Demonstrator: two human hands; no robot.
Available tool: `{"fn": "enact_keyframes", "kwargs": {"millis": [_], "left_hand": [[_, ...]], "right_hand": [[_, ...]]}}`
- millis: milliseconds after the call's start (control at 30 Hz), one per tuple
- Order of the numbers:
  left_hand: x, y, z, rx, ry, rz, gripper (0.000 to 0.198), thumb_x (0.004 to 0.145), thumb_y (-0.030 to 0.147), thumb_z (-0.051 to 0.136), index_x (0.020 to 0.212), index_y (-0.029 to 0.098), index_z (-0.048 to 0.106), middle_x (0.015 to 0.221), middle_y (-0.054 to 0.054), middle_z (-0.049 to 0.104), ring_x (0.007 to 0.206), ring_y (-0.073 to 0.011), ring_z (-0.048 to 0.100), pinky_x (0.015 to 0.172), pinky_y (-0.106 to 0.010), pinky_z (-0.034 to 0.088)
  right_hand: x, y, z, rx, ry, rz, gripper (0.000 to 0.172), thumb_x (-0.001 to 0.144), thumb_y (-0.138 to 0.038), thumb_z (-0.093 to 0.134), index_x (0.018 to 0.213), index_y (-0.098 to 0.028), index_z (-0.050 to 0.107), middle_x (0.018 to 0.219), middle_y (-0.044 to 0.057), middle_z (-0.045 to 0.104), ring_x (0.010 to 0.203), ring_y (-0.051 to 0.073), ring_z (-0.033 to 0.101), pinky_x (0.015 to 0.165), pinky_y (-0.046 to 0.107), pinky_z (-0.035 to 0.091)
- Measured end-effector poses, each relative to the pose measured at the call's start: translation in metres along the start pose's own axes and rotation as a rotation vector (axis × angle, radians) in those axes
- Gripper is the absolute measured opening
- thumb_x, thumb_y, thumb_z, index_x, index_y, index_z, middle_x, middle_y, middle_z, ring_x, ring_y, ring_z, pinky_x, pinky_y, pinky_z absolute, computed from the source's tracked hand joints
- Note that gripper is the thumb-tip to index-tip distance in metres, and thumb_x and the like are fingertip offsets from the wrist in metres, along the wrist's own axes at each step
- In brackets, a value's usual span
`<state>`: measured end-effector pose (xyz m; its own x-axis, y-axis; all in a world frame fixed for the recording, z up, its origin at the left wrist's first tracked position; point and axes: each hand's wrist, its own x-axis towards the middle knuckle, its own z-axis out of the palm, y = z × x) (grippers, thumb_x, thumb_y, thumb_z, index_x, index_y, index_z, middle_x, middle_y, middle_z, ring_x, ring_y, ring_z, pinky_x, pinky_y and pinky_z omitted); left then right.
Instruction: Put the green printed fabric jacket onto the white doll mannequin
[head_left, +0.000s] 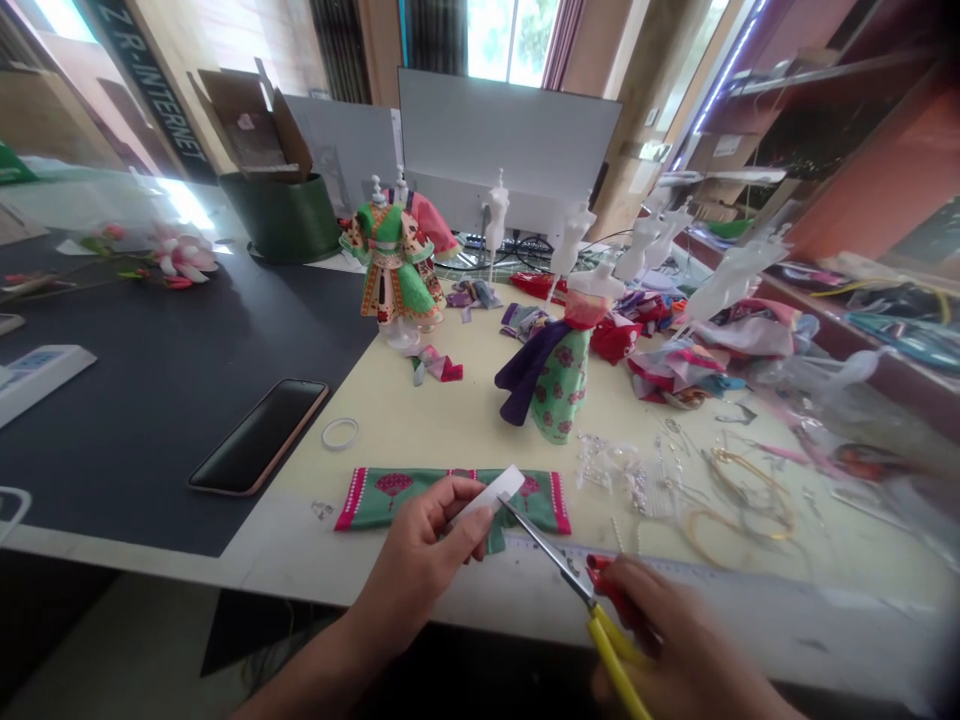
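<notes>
Pinched between the thumb and fingers of my left hand (435,540) is a short white strip (511,484), whose exact material I cannot tell. My right hand (667,620) grips a pair of scissors (553,556) with yellow and red handles. The tips of the blades touch or overlap the strip just past my left thumb. Beneath the strip lies a green fabric piece (375,505) with pink borders and dark red fan shapes, partly hidden by my left hand. Near the table edge, a clear ruler (675,570) runs behind the scissors.
A mini dress form in a green floral skirt (562,385) stands ahead, with a green-robed one (388,260) behind left. Bare white forms (495,215) and fabric scraps (675,365) sit further back. A phone (259,437) and tape roll (340,433) lie left; golden cord (739,510) lies right.
</notes>
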<state>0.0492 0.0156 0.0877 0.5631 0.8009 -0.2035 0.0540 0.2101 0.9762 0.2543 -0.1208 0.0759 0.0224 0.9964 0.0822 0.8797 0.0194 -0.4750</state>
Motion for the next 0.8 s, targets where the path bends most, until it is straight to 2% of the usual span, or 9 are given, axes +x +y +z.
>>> {"fn": "enact_keyframes", "kwargs": {"millis": [267, 433, 633, 800], "left_hand": [[-0.0013, -0.0018, -0.0002, 0.013, -0.003, 0.003, 0.026, 0.084, 0.039, 0.06, 0.098, 0.017, 0.061, 0.065, 0.003, 0.055, 0.061, -0.0091, 0.048, 0.06, -0.023, 0.041], [-0.001, -0.0003, -0.0004, 0.026, -0.005, -0.007, 0.027, 0.083, 0.039, 0.059, 0.098, 0.017, 0.061, 0.064, 0.003, 0.055, 0.061, -0.0098, 0.047, 0.059, -0.024, 0.041], [-0.0017, 0.0006, -0.0021, 0.034, -0.027, -0.019, 0.024, 0.083, 0.038, 0.06, 0.095, 0.017, 0.061, 0.065, 0.002, 0.056, 0.062, -0.0107, 0.049, 0.06, -0.025, 0.042], [-0.0016, 0.0009, -0.0007, 0.011, -0.027, -0.014, 0.022, 0.082, 0.036, 0.06, 0.091, 0.016, 0.062, 0.063, 0.002, 0.055, 0.059, -0.0094, 0.047, 0.059, -0.023, 0.04]], "right_hand": [[0.0002, 0.0009, 0.0006, -0.029, 0.013, -0.044, 0.039, 0.056, -0.029, 0.075, 0.091, -0.017, 0.063, 0.081, 0.005, 0.069, 0.057, 0.017, 0.062, 0.05, 0.024, 0.05], [-0.0029, 0.0041, 0.0045, 0.013, -0.039, 0.023, 0.043, 0.056, -0.021, 0.071, 0.098, -0.019, 0.061, 0.081, 0.002, 0.067, 0.058, 0.015, 0.059, 0.052, 0.023, 0.049], [-0.0038, 0.0031, 0.0023, 0.076, -0.061, 0.023, 0.027, 0.06, -0.026, 0.07, 0.084, -0.019, 0.062, 0.071, 0.001, 0.064, 0.055, 0.014, 0.057, 0.049, 0.021, 0.044], [-0.0042, 0.0043, -0.0005, 0.153, -0.084, -0.007, 0.022, 0.063, -0.03, 0.069, 0.081, -0.019, 0.062, 0.071, 0.002, 0.064, 0.058, 0.015, 0.059, 0.052, 0.022, 0.046]]}}
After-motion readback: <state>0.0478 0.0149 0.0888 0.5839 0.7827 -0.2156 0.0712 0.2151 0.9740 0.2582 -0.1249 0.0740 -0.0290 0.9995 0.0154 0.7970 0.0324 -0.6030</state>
